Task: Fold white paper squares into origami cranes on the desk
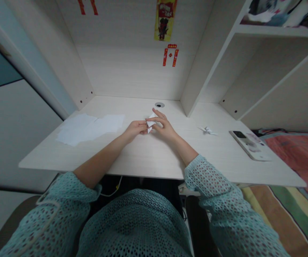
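Observation:
Between my two hands, over the middle of the desk, is a small piece of folded white paper with pointed corners. My left hand pinches it from the left, its fingertips partly hidden behind the paper. From the right, my right hand grips the same paper with thumb and fingers, one finger raised above it. Farther right on the desk lies a small folded white paper figure with thin points, touched by neither hand.
Several white paper sheets lie overlapping on the left of the desk. A phone in a pale case rests near the right edge. A round cable hole is at the back. An upright panel stands behind the right side.

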The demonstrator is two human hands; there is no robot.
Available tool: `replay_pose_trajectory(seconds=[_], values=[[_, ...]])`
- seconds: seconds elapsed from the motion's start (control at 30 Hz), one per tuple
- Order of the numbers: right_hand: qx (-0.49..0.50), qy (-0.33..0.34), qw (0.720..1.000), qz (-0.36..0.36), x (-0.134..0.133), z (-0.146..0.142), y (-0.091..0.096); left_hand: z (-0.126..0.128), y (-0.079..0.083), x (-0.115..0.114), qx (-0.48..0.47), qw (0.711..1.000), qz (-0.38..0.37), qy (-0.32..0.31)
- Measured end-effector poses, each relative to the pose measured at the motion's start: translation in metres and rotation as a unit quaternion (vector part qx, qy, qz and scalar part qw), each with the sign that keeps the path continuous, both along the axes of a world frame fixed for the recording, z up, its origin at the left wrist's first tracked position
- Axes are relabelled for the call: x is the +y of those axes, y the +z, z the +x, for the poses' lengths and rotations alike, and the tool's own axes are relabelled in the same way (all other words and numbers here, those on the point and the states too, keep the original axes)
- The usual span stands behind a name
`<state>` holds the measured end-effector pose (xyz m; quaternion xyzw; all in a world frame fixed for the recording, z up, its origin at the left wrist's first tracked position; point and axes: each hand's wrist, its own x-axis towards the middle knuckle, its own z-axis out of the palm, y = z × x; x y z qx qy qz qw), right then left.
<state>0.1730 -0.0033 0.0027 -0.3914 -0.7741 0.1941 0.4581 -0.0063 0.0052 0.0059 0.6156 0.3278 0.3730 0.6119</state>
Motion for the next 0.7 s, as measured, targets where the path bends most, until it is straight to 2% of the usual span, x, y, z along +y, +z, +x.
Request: replay_pose_trajectory(seconds=[0.27, 0.43, 0.53, 0.7], values=[[0.077, 0.057, 0.991, -0.091, 0.0070, 0.0024, -0.0061, 0.0006, -0.0021, 0.0018, -0.016, 1.000, 0.003, 0.015], [0.190, 0.112, 0.961, -0.165, 0.0077, 0.0005, -0.0072, 0.0010, -0.0033, 0.0016, -0.012, 1.000, 0.001, 0.009], [0.260, 0.079, 0.939, -0.212, 0.0074, -0.0005, -0.0090, 0.0015, -0.0039, 0.0009, -0.017, 1.000, -0.006, 0.021], [0.355, 0.039, 0.886, -0.296, 0.0074, -0.0033, -0.0103, 0.0029, -0.0065, 0.0015, -0.015, 0.999, -0.019, 0.038]])
